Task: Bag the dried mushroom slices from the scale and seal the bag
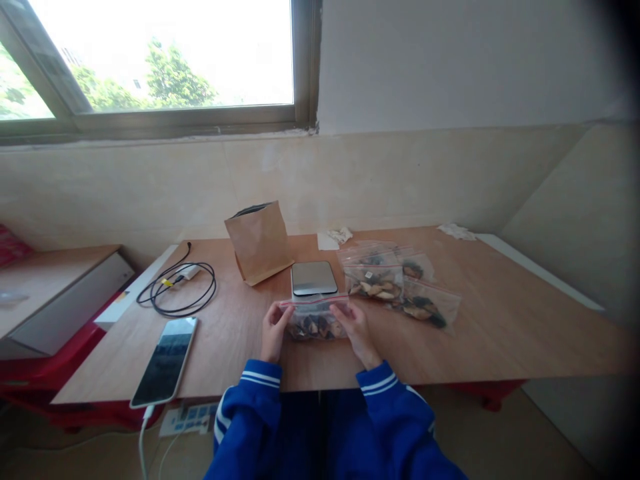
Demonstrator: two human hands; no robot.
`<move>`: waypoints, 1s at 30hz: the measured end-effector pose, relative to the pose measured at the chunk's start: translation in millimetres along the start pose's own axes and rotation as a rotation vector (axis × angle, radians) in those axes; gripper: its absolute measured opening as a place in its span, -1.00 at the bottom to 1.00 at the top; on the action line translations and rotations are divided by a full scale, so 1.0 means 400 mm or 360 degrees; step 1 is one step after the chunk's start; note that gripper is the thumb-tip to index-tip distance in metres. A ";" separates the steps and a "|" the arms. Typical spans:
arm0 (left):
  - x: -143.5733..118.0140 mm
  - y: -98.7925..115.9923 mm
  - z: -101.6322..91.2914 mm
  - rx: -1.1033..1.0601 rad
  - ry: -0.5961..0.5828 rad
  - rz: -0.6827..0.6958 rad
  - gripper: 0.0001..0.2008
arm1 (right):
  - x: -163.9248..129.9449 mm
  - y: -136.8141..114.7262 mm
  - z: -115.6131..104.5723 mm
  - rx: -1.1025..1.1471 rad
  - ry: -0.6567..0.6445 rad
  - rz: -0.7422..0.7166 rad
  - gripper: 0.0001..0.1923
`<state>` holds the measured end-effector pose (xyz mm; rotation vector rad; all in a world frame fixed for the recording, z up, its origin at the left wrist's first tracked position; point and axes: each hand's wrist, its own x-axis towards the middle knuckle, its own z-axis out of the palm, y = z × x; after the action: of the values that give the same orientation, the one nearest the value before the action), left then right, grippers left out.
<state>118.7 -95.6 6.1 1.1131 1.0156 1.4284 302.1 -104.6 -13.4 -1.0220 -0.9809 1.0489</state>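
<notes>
Left hand (274, 328) and right hand (356, 330) pinch the zip bag (315, 320) of dried pieces at its top corners, near the table's (500, 320) front edge. Press the seal evenly, keeping the bag level.

Ahead of both hands the way is blocked at once by the small scale (315, 277); behind it the brown paper bag (260, 243) stands upright; to the right a pile of filled zip bags (397, 281) lies just beside the scale; past that pile the worktop (520, 320) is bare to its right edge; to the left the phone (165, 361) and the coiled cable (177, 288) sit well apart, with open board between them and the left hand (274, 331).
</notes>
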 end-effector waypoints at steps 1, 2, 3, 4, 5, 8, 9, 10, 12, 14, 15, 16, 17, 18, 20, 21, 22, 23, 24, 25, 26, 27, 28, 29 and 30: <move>0.001 -0.003 -0.001 -0.0015 0.0012 0.0004 -0.73 | 0.001 0.001 0.001 0.0012 -0.0018 0.0003 -0.59; 0.002 -0.006 -0.003 -0.0028 0.0015 0.0006 -0.74 | 0.002 0.003 0.002 0.0021 -0.0029 0.0007 -0.58; 0.003 -0.009 -0.004 -0.0036 0.0013 0.0007 -0.75 | 0.002 0.006 0.002 0.0022 -0.0030 0.0018 -0.58; 0.003 -0.012 -0.006 -0.0039 0.0009 0.0011 -0.75 | 0.003 0.008 0.003 0.0010 -0.0023 0.0035 -0.59; 0.004 -0.014 -0.008 -0.0036 0.0006 0.0018 -0.76 | 0.004 0.010 0.004 -0.0011 -0.0007 0.0054 -0.60; 0.005 -0.017 -0.011 -0.0001 0.0035 0.0054 -0.76 | 0.005 0.013 0.008 -0.0044 0.0021 0.0090 -0.64; 0.005 -0.017 -0.011 0.0013 0.0047 0.0065 -0.76 | 0.005 0.012 0.009 -0.0039 0.0020 0.0089 -0.64; 0.005 -0.016 -0.011 0.0025 0.0045 0.0071 -0.75 | 0.004 0.011 0.010 -0.0031 0.0022 0.0085 -0.65; 0.004 -0.011 -0.010 0.0041 0.0010 0.0072 -0.75 | 0.004 0.008 0.012 -0.0022 0.0031 0.0075 -0.65; 0.004 -0.006 -0.008 0.0054 -0.0038 0.0059 -0.74 | 0.005 0.009 0.012 -0.0021 0.0039 0.0064 -0.65; 0.004 -0.003 -0.008 0.0052 -0.0059 0.0049 -0.73 | 0.006 0.010 0.011 -0.0018 0.0037 0.0057 -0.65; 0.004 -0.002 -0.007 0.0045 -0.0075 0.0041 -0.72 | 0.008 0.012 0.011 -0.0016 0.0032 0.0050 -0.65; 0.004 -0.002 -0.008 0.0037 -0.0088 0.0036 -0.72 | 0.009 0.014 0.012 -0.0016 0.0027 0.0042 -0.65; 0.005 -0.002 -0.008 0.0032 -0.0097 0.0033 -0.72 | 0.011 0.016 0.012 -0.0019 0.0021 0.0035 -0.65; 0.007 -0.006 -0.010 0.0042 -0.0087 0.0028 -0.72 | 0.013 0.019 0.014 -0.0035 0.0017 0.0028 -0.66; 0.009 -0.008 -0.011 0.0055 -0.0069 0.0022 -0.71 | 0.014 0.020 0.016 -0.0043 0.0021 0.0029 -0.67; 0.010 -0.010 -0.013 0.0066 -0.0047 0.0010 -0.71 | 0.014 0.020 0.018 -0.0047 0.0028 0.0033 -0.67; 0.010 -0.013 -0.014 0.0068 -0.0031 -0.0007 -0.71 | 0.015 0.020 0.020 -0.0046 0.0036 0.0039 -0.67; 0.011 -0.015 -0.015 0.0064 -0.0021 -0.0029 -0.70 | 0.015 0.019 0.022 -0.0040 0.0048 0.0046 -0.67; 0.012 -0.017 -0.016 0.0059 -0.0018 -0.0049 -0.69 | 0.014 0.019 0.023 -0.0034 0.0059 0.0056 -0.66; 0.012 -0.018 -0.018 0.0055 -0.0021 -0.0068 -0.69 | 0.014 0.019 0.025 -0.0028 0.0067 0.0066 -0.66; 0.012 -0.019 -0.019 0.0056 -0.0027 -0.0082 -0.68 | 0.013 0.018 0.025 -0.0023 0.0076 0.0078 -0.66; 0.013 -0.020 -0.020 0.0060 -0.0033 -0.0092 -0.67 | 0.012 0.018 0.026 -0.0019 0.0078 0.0089 -0.66; 0.013 -0.022 -0.021 0.0069 -0.0036 -0.0098 -0.67 | 0.011 0.017 0.026 -0.0016 0.0076 0.0100 -0.66; 0.013 -0.023 -0.022 0.0082 -0.0036 -0.0100 -0.66 | 0.010 0.017 0.026 -0.0013 0.0068 0.0108 -0.67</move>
<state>111.7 -89.4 -4.1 1.1222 1.0676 1.3437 291.9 -97.8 -16.9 -1.0864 -0.9219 1.0756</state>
